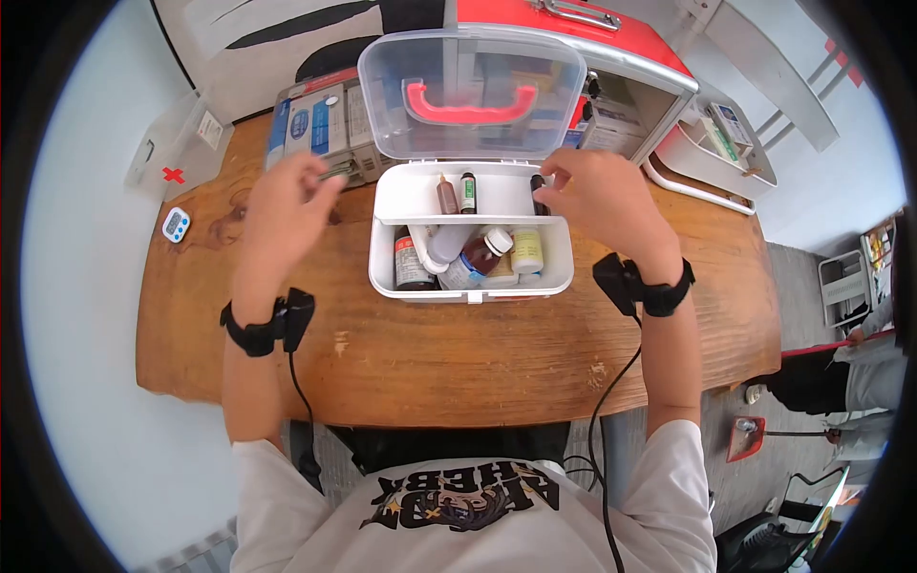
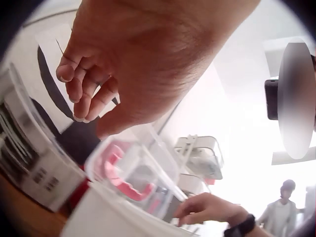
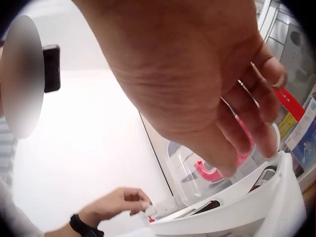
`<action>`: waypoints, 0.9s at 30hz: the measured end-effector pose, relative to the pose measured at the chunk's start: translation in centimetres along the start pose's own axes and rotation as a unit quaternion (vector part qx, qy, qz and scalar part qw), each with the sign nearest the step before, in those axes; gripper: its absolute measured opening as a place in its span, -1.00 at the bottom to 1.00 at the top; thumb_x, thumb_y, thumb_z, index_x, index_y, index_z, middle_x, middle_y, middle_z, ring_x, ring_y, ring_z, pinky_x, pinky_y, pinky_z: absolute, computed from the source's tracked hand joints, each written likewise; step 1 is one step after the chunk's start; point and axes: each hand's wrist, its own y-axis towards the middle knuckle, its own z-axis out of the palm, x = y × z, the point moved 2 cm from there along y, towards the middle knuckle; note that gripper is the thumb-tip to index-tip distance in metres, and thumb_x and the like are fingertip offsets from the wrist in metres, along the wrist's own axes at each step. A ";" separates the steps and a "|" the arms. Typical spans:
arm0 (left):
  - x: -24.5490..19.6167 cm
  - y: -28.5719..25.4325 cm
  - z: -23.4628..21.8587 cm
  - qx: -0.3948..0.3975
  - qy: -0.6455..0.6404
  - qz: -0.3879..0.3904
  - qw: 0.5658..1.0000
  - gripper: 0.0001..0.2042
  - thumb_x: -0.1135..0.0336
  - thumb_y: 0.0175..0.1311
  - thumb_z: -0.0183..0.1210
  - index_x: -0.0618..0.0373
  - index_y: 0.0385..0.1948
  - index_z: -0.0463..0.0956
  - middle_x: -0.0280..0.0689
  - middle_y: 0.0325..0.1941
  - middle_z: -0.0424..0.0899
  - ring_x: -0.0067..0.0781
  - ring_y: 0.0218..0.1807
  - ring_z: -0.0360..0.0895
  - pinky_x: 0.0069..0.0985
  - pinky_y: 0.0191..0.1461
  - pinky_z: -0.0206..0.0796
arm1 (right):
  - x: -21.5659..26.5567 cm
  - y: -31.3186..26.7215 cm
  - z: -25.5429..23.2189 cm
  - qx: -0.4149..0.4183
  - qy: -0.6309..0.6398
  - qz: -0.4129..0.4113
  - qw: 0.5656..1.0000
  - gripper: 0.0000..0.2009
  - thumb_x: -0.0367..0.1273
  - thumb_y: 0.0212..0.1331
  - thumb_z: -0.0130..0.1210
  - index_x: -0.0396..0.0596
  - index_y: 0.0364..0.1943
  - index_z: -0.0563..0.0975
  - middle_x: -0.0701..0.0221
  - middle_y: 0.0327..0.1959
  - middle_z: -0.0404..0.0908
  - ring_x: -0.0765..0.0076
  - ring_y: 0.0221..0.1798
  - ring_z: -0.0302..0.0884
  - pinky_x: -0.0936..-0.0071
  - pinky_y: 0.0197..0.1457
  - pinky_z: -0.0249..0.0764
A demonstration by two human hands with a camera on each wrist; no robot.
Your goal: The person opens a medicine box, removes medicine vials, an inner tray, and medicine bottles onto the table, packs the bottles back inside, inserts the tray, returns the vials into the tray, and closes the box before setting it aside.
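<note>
Plainly, from beside the table, label by label:

Box: a white plastic medicine box (image 1: pixel 473 286) sits mid-table on the wooden table (image 1: pixel 478 363), near the person's chest. Its clear lid (image 1: pixel 473 91) stands open and upright, with a pink handle (image 1: pixel 468 105).

Contents: about 5 small bottles (image 1: pixel 482 253) crowd the lower compartment; 2 vials (image 1: pixel 457 193) lie in the upper tray.

Left hand: the left hand (image 1: pixel 287 205) hovers just left of the box, fingers curled, pinching something small; I cannot tell what.

Right hand: the right hand (image 1: pixel 597 201) reaches over the box's right rear corner, fingers bent down beside a dark vial (image 1: pixel 538 191); whether it grips is hidden.

Handling: likely light, stiff, smooth plastic; hold both short ends, since bottles could rattle or tip.

Axis: long side runs left to right, opening faces up, hinge away from the person.

Behind: a red-lidded case (image 1: pixel 611 48) and boxed packets (image 1: pixel 315 119).
</note>
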 end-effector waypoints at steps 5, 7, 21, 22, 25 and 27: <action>-6.8 1.3 3.9 0.195 0.044 0.170 0.965 -0.71 0.18 0.25 0.28 0.25 -0.20 0.57 -0.09 -0.39 0.67 -0.06 -0.32 0.64 -0.23 -0.20 0.44 | 0.7 1.8 2.2 0.064 -0.043 -0.025 0.997 -0.67 -0.28 0.10 0.26 -0.12 -0.07 0.58 0.21 -0.34 0.70 -0.02 -0.20 0.65 0.14 -0.13 0.52; -7.0 2.4 6.1 0.219 0.070 0.192 0.954 -0.69 0.17 0.23 0.28 0.27 -0.22 0.56 -0.03 -0.35 0.67 0.02 -0.27 0.64 -0.19 -0.18 0.43 | 0.5 2.2 2.5 0.073 -0.042 -0.026 0.996 -0.65 -0.30 0.10 0.26 -0.12 -0.03 0.57 0.21 -0.34 0.69 -0.02 -0.20 0.64 0.15 -0.12 0.52; -7.7 2.6 3.3 0.238 -0.087 0.085 0.964 -0.64 0.43 0.22 0.18 0.38 0.03 0.44 0.03 -0.30 0.71 -0.09 -0.30 0.70 -0.29 -0.19 0.48 | -16.5 -5.1 1.7 -0.260 0.209 0.291 0.897 -0.66 -0.42 0.12 0.29 -0.20 0.00 0.60 0.32 -0.27 0.70 0.42 -0.36 0.65 0.44 -0.34 0.51; -6.8 2.0 2.2 0.185 -0.163 0.077 0.966 -0.68 0.41 0.28 0.21 0.37 0.01 0.45 -0.12 -0.33 0.73 -0.37 -0.36 0.68 -0.43 -0.26 0.45 | -18.3 -5.7 2.7 -0.248 0.156 0.293 0.910 -0.68 -0.40 0.09 0.31 -0.17 -0.04 0.62 0.28 -0.25 0.72 0.28 -0.26 0.68 0.36 -0.19 0.54; -0.9 1.4 -0.1 0.097 -0.189 0.078 0.974 -0.74 0.43 0.31 0.23 0.34 -0.05 0.48 -0.24 -0.34 0.73 -0.55 -0.35 0.64 -0.54 -0.30 0.41 | -19.9 -6.7 4.4 -0.176 0.123 0.326 0.921 -0.67 -0.38 0.07 0.32 -0.14 -0.06 0.63 0.24 -0.21 0.74 0.12 -0.15 0.69 0.29 -0.05 0.52; 3.0 0.3 -1.5 0.007 -0.207 0.025 0.978 -0.80 0.46 0.29 0.25 0.30 -0.12 0.49 -0.26 -0.34 0.74 -0.59 -0.34 0.64 -0.60 -0.30 0.40 | -21.2 -7.2 5.6 -0.164 0.103 0.306 0.932 -0.68 -0.34 0.07 0.33 -0.15 -0.08 0.63 0.22 -0.20 0.74 0.05 -0.11 0.68 0.26 -0.03 0.52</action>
